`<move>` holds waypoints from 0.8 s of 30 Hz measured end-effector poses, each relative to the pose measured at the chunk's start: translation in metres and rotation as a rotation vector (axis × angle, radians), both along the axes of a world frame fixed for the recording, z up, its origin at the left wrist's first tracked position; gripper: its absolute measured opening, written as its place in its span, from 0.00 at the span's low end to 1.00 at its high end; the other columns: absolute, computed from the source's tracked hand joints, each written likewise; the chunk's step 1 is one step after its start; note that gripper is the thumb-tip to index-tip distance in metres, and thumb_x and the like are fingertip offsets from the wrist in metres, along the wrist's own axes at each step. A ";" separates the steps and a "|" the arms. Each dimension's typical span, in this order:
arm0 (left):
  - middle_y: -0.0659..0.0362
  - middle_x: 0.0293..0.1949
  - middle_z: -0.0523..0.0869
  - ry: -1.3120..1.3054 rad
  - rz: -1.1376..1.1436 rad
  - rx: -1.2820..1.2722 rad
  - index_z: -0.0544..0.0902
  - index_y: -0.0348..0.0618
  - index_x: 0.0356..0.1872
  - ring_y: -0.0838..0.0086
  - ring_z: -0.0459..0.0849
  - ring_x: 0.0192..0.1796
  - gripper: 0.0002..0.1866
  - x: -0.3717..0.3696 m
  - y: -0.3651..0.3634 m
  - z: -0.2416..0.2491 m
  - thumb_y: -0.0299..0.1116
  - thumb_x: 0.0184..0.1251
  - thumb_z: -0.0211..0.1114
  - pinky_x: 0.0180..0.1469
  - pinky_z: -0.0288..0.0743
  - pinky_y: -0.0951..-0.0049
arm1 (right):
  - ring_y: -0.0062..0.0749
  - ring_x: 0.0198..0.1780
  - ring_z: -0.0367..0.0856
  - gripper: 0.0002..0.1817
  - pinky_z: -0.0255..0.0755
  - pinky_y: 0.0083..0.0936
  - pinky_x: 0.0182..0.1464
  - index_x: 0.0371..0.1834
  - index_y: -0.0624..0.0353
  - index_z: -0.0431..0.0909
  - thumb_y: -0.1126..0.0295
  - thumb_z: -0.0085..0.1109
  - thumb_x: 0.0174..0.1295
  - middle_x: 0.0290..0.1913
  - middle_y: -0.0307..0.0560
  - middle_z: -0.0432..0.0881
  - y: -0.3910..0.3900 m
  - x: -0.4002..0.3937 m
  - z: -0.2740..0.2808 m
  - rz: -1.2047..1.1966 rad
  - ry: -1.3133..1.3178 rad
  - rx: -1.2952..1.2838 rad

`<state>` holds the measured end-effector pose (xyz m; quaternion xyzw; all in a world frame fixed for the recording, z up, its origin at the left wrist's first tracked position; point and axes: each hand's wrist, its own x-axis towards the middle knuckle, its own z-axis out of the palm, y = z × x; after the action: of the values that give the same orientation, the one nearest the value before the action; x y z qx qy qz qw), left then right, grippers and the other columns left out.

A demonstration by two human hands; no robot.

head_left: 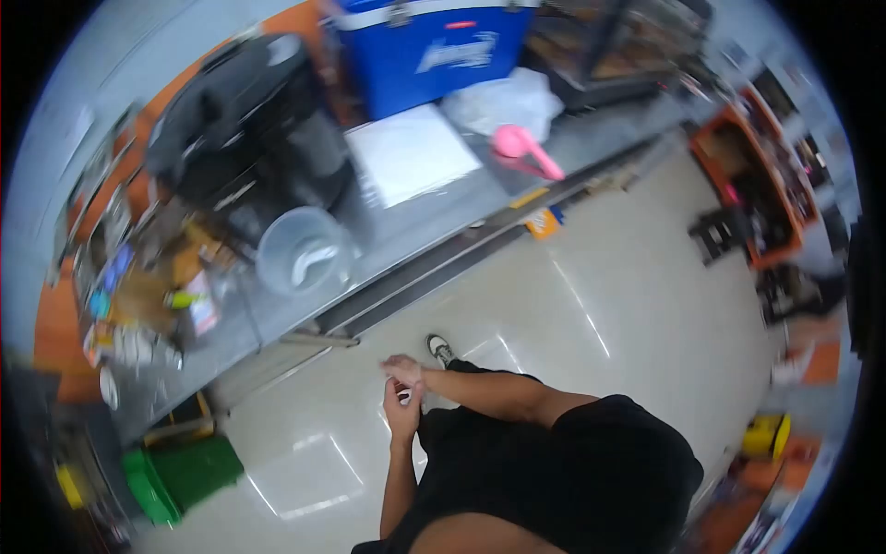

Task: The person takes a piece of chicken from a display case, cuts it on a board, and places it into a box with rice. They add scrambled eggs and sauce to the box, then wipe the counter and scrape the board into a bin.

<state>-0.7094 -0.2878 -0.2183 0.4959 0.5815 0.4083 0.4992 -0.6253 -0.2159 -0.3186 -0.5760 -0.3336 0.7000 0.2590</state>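
My two hands meet in front of my body, above the floor. My left hand [403, 415] is closed, its fingers curled up against the other hand. A small pale patch with a reddish edge shows between its thumb and fingers; what it is I cannot make out. My right hand [403, 369] lies across the top, its fingers stretched out to the left and slightly blurred. Nearest to both hands is the steel counter [388, 254], beyond my shoe. On it stand a clear plastic tub [300, 242] with a white thing inside and a pink scoop [526, 150].
A black lidded bin-like container [249, 129], a blue cooler box [429, 60], a white sheet [413, 155] and a plastic bag [503, 103] sit on the counter. Below its left end is a green bin [180, 475]. An orange shelf unit [752, 175] stands at right.
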 end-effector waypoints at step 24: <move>0.53 0.31 0.85 0.252 -1.328 0.054 0.81 0.37 0.37 0.71 0.83 0.32 0.13 0.677 0.020 -0.020 0.39 0.68 0.62 0.37 0.75 0.71 | 0.40 0.63 0.67 0.41 0.67 0.42 0.57 0.72 0.54 0.56 0.40 0.54 0.62 0.69 0.48 0.63 -0.147 0.735 0.033 -1.209 0.438 0.070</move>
<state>-0.0323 -0.2680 -0.2383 0.8041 0.1968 -0.0314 0.5600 0.1101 -0.3631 -0.2852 -0.4972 0.0876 0.5206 0.6885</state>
